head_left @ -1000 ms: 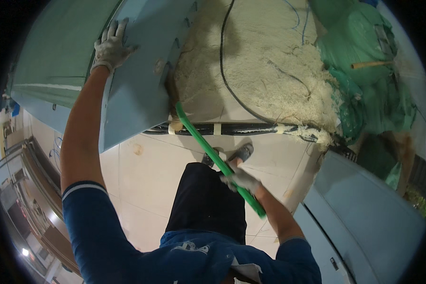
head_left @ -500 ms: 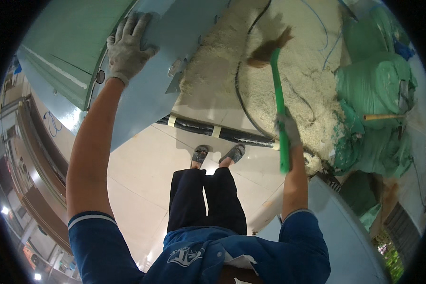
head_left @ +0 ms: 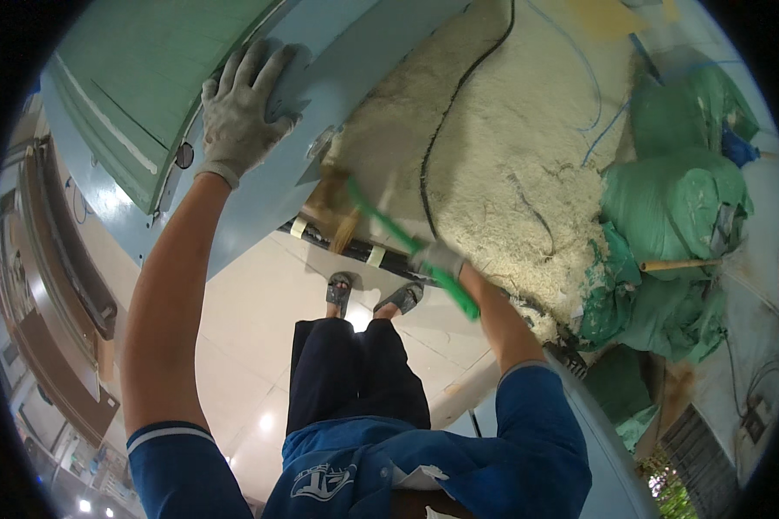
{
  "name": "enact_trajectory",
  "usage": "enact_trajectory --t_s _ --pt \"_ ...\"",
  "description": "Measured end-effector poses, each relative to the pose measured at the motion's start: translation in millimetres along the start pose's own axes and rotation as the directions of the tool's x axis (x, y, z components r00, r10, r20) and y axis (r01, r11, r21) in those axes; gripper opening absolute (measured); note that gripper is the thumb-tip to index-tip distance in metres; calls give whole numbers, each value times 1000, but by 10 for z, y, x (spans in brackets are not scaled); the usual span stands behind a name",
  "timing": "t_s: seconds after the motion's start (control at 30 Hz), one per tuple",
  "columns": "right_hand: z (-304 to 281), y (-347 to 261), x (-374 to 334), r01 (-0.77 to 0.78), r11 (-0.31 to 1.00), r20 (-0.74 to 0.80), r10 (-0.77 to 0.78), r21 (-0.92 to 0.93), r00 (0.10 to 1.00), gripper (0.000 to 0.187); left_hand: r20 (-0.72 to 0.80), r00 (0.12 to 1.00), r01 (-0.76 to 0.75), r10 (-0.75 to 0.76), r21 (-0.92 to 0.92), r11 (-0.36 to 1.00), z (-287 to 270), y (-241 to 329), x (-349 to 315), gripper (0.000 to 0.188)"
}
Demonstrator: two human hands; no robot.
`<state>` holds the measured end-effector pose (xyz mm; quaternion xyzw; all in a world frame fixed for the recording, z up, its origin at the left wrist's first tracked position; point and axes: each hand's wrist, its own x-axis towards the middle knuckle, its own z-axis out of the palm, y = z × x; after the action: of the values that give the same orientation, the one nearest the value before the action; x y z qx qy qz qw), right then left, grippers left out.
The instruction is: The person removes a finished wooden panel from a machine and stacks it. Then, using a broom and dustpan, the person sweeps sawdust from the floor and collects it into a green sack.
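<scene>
My left hand, in a grey work glove, lies with fingers spread on a light blue panel, close to the edge of a green sheet. Wrapped around the green handle of a hand broom is my gloved right hand. The broom's brown bristles, blurred by motion, are down by the panel's lower corner, over the near edge of the floor area with pale shavings. A broad pile of these shavings spreads ahead and to the right of the broom.
A black cable runs across the shavings. In front of my feet lies a black strip with yellow tape bands. Green sacks and a wooden stick are at the right. Stacked brown panels stand far left.
My right hand has swung the broom left and toward me, from over the shavings to near the blue panel's corner. My left hand stays on the panel.
</scene>
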<state>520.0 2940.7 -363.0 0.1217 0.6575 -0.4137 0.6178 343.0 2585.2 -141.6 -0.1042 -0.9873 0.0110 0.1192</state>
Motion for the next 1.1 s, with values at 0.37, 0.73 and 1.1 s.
enact_trajectory --t_s 0.37,0.73,1.1 --pt "-2522 -800 201 324 779 -578 61 537 814 15 58 998 19 -19 -11 1000 -47 15 -4 91" --pt "-857 664 -2302 235 858 -592 95 456 800 69 41 999 22 -22 1 1000 34 1 -1 89" --pt "319 704 -1707 165 961 -466 -45 220 884 73 87 995 -50 39 124 991 64 -13 16 94"
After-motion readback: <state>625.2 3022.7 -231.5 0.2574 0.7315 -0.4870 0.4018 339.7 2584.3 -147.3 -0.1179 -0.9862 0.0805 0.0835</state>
